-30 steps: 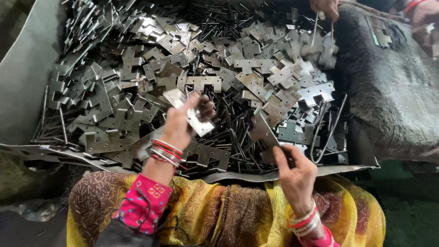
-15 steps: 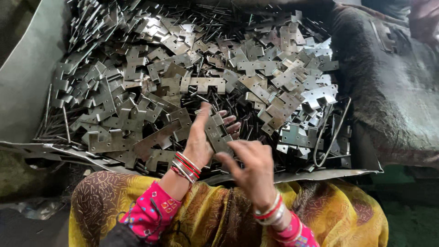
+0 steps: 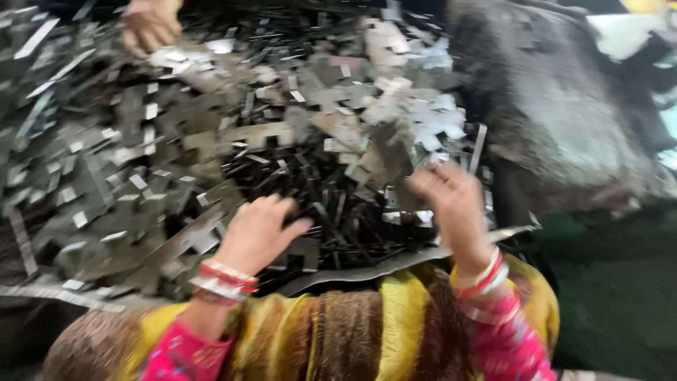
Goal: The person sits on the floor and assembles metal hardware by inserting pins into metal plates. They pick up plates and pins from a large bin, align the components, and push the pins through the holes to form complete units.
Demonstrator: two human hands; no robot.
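The frame is motion-blurred. A big heap of flat grey metal plates [image 3: 233,134], many cross-shaped, fills the view. My left hand [image 3: 257,233] rests palm-down on the near edge of the heap, fingers spread, with nothing gripped that I can see. My right hand [image 3: 451,197] is raised at the right side of the heap, fingers curled; a dark plate piece sits right by the fingertips, but the blur hides whether it is held. Both wrists wear red and white bangles.
Another person's hand [image 3: 149,25] reaches into the heap at the top left. A grey sack-like bundle [image 3: 564,120] lies to the right. A bent metal sheet edge [image 3: 395,261] runs along the front of the heap, above my yellow and brown clothing.
The view swung and blurred. My hands, together on one plate half a second ago, have separated: left down onto the heap, right up to the right. Another person's hand appeared at top left.
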